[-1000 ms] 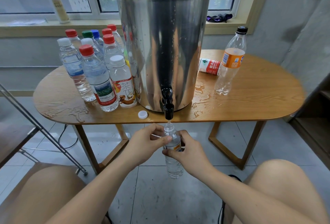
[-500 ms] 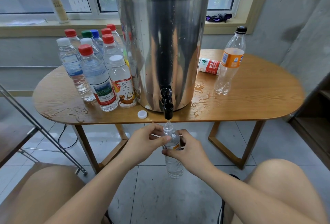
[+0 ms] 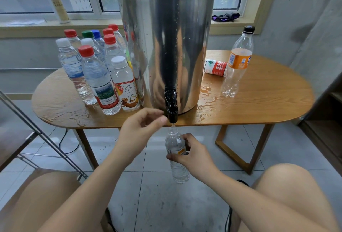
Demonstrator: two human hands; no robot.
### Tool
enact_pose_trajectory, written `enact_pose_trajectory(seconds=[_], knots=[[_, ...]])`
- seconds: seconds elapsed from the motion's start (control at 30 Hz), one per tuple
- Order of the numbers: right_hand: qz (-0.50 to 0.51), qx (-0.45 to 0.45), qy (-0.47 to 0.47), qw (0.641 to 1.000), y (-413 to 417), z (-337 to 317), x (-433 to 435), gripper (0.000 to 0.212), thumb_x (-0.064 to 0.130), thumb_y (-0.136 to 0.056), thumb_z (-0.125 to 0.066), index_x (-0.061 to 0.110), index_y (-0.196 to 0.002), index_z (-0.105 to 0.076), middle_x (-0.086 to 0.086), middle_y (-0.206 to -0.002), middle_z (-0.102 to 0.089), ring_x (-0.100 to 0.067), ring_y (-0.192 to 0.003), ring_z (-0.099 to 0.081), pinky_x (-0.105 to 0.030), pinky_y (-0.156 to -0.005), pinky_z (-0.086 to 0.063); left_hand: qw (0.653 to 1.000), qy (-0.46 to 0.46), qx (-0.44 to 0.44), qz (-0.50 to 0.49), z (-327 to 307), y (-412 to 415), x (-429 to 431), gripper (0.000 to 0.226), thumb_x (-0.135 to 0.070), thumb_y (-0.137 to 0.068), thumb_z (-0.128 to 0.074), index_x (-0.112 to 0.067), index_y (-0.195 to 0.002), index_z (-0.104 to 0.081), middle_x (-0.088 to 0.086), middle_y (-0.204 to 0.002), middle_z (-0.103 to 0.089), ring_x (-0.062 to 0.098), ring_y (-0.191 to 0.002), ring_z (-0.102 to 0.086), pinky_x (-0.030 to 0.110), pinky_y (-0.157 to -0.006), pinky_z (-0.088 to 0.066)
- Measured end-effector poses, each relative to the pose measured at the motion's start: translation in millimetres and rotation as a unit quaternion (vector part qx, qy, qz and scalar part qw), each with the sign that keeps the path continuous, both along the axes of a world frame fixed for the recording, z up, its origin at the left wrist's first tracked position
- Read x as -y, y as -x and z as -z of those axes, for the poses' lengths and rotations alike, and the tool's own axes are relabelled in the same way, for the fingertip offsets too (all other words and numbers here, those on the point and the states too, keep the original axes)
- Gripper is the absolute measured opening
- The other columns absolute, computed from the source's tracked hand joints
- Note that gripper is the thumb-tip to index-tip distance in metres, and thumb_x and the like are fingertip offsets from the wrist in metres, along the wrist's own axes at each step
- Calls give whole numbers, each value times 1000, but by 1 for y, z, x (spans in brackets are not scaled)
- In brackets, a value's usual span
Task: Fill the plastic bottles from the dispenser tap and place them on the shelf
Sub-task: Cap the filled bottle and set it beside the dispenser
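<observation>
1. Filling is the step in hand. The right hand (image 3: 192,155) grips a clear plastic bottle (image 3: 178,168) around its label band, fingers and thumb wrapped round it. It holds the bottle upright below the bench's front edge, with the open mouth directly under the tap (image 3: 172,110) of the steel dispenser (image 3: 166,46).
2. At that same front edge the left hand (image 3: 142,126) hovers just beside the tap. Its fingers are loosely curled and hold nothing. The thumb tip is right next to the spout, but I cannot tell whether it touches.
3. A pale thread between spout and bottle mouth suggests water is running. The next move probably calls for the left hand to close the tap while the right keeps the bottle plumb, then capping and carrying it to the shelf.
4. Capped bottles (image 3: 96,72) cluster at the left end of the bench (image 3: 259,107). Puddles (image 3: 205,100) lie near the front edge, so wet plastic may slip.
5. The water level is hard to read through the clear plastic, and no loose cap for this bottle is in view. The dispenser's lid is cut off at the top. The shelf cannot be identified, since only a dark wooden structure (image 3: 331,102) shows, cut off at the right.
</observation>
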State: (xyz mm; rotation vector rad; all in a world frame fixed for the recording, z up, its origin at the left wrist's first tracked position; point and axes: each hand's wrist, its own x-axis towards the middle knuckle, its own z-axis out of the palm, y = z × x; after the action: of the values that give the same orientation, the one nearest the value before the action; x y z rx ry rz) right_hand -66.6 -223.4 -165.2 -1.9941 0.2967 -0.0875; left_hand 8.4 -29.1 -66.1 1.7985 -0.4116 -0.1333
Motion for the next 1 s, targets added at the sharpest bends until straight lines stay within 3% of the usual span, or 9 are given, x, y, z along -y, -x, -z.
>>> enact_pose_trajectory(seconds=[0.2, 0.57, 1.0], knots=[[-7, -8, -2, 1000, -3, -1, -2, 62, 46, -73, -98, 39, -121, -59, 18, -111, -74, -1, -99, -71, -26, -91, -59, 996, 86, 6, -35, -30, -5, 10, 14, -33, -102, -74, -27, -113, -78, -2, -108, -82, 20, -104, -77, 30, -89, -58], [-1, -7, -6, 1000, -3, 2, 0, 64, 48, -72, -98, 40, -121, -58, 17, -111, -75, -2, -100, -71, -31, -94, -61, 994, 73, 27, -73, -42, -5, 31, 16, -32, -98, -80, -22, -110, -77, -2, -92, -82, 4, -87, -77, 12, -68, -51], [7, -3, -12, 1000, -2, 1, 0, 61, 46, -72, -98, 41, -119, -59, 16, -108, -76, -2, -96, -72, -31, -90, -61, 992, 82, 20, -94, -43, -3, 38, 14, -31, -99, -80, -20, -107, -77, -6, -86, -81, 0, -78, -74, 13, -66, -49]])
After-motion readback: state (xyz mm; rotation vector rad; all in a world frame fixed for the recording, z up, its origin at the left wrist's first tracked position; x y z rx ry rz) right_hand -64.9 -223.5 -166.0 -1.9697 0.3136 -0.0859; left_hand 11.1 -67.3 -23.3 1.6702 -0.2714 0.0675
